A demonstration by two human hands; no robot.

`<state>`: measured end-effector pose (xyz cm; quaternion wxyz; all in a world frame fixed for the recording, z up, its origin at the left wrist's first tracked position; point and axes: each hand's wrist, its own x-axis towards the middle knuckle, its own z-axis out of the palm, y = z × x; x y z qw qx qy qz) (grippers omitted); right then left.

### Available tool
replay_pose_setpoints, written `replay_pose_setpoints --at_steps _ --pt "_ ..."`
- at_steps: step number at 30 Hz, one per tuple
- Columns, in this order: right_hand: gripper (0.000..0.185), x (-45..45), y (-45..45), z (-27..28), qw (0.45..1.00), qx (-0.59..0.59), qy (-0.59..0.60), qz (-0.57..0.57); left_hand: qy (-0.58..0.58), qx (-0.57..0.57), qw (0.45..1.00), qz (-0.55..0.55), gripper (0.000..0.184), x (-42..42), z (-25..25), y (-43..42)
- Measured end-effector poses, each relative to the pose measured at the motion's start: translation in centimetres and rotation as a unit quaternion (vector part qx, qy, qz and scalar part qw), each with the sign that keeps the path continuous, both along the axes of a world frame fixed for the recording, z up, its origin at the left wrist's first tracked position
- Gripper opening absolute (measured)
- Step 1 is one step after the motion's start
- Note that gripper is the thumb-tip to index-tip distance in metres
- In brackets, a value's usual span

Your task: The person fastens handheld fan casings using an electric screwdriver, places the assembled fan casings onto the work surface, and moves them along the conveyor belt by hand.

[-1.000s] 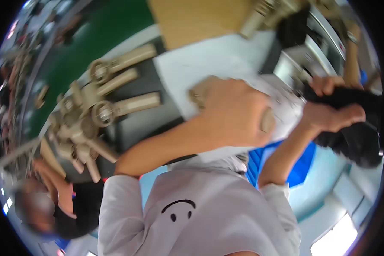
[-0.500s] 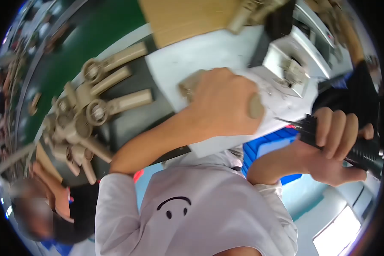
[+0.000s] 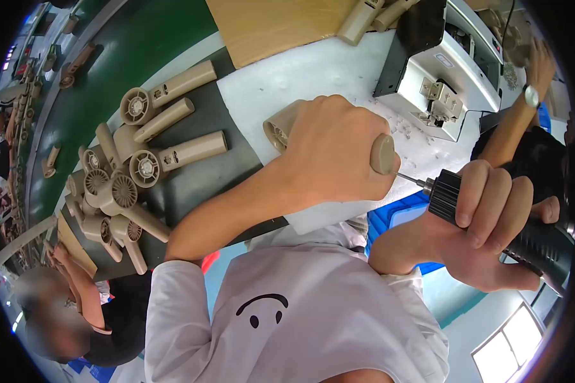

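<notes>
My left hand [image 3: 338,153] is closed around the handle of a beige fan-like part [image 3: 279,127], whose round head shows beyond my knuckles and whose rounded end shows beside my thumb. My right hand [image 3: 482,223] grips a black electric screwdriver [image 3: 447,195]. Its thin bit points left, with the tip at or very near the handle's end by my left hand; contact cannot be made out for certain. Under both lies a white sheet [image 3: 249,86] on the bench.
Several beige fan parts [image 3: 118,188] are heaped on the dark mat at left. A silver-and-black machine [image 3: 428,89] stands at upper right, small screws scattered beside it. Cardboard [image 3: 275,29] lies at the top. Co-workers sit at lower left and right; a blue crate [image 3: 396,214] is below the bench.
The black screwdriver has come up to the left in my right hand, its bit now by the handle's end. My right hand has closed round it. My left hand keeps its hold and has shifted slightly.
</notes>
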<state>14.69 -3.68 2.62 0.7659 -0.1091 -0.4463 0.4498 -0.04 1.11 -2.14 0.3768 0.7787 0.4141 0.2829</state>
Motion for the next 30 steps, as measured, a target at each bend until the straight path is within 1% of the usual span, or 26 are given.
replay_pose_setpoints --at_steps 2,4,7,10,12,16,19,20,21,22,23,24,25,26,27,28,29,30 --pt "0.053 0.2 0.1 0.0 1.000 0.000 -0.005 -0.001 0.001 0.002 1.000 -0.001 0.024 0.1 -0.2 0.0" --pt "0.054 0.0 0.3 0.0 1.000 -0.001 -0.011 -0.003 -0.061 0.035 0.997 0.009 0.025 0.2 -0.8 -0.1" --pt "0.054 -0.4 0.3 -0.2 1.000 -0.008 -0.022 -0.004 -0.055 0.056 0.997 -0.002 0.022 0.2 -1.1 -0.2" --pt "0.054 -0.3 0.4 -0.3 1.000 -0.004 -0.020 0.011 -0.067 0.048 0.997 -0.007 0.020 0.3 -1.2 -0.3" --pt "0.055 -0.1 0.5 -0.5 0.998 0.004 -0.036 0.044 -0.063 0.046 0.997 -0.002 0.018 0.2 -1.1 -0.5" --pt "0.056 -0.4 0.4 -0.8 0.999 0.017 -0.036 0.032 -0.041 0.055 0.998 0.000 0.015 0.3 -0.9 -0.6" --pt "0.057 -0.5 0.2 -0.8 0.998 0.043 -0.025 0.040 -0.024 0.054 0.998 0.001 0.016 0.4 -0.7 -0.8" --pt "0.058 -0.2 0.1 -0.7 0.999 0.020 0.008 0.023 -0.019 0.066 0.998 0.007 0.016 0.5 -0.2 -0.6" --pt "0.059 0.2 0.0 -0.7 0.999 -0.002 0.041 0.015 0.015 0.062 0.998 0.011 0.016 0.5 0.3 -0.3" --pt "0.067 1.5 -0.1 -0.9 0.999 0.000 0.046 0.012 0.053 0.060 0.996 0.026 0.016 0.3 0.9 0.3" --pt "0.078 2.7 -0.3 -0.9 0.999 -0.006 0.025 -0.043 0.067 0.082 0.993 0.055 0.016 0.0 1.7 1.6" --pt "0.082 3.7 -0.2 -0.9 0.998 -0.009 0.023 -0.061 0.075 0.104 0.986 0.108 0.016 -0.6 2.5 3.7" --pt "0.081 4.7 -0.1 -1.2 0.997 -0.009 0.018 -0.073 0.083 0.126 0.976 0.159 0.017 -1.5 3.3 5.7" --pt "0.081 5.2 -0.3 -1.2 0.991 -0.043 0.008 -0.129 0.116 0.122 0.965 0.203 0.020 -2.7 4.0 8.5" --pt "0.083 5.5 -0.3 -1.2 0.986 -0.070 0.001 -0.151 0.146 0.114 0.952 0.243 0.024 -4.3 4.8 11.6" --pt "0.082 5.3 -0.4 -1.4 0.986 -0.083 0.009 -0.142 0.204 0.114 0.934 0.269 0.028 -6.5 5.2 14.3" --pt "0.081 5.4 -0.5 -1.5 0.986 -0.093 0.012 -0.137 0.254 0.112 0.915 0.293 0.032 -8.8 4.8 17.4" --pt "0.081 5.2 -0.9 -1.5 0.987 -0.097 0.004 -0.126 0.308 0.067 0.899 0.303 0.040 -11.8 2.6 21.6"
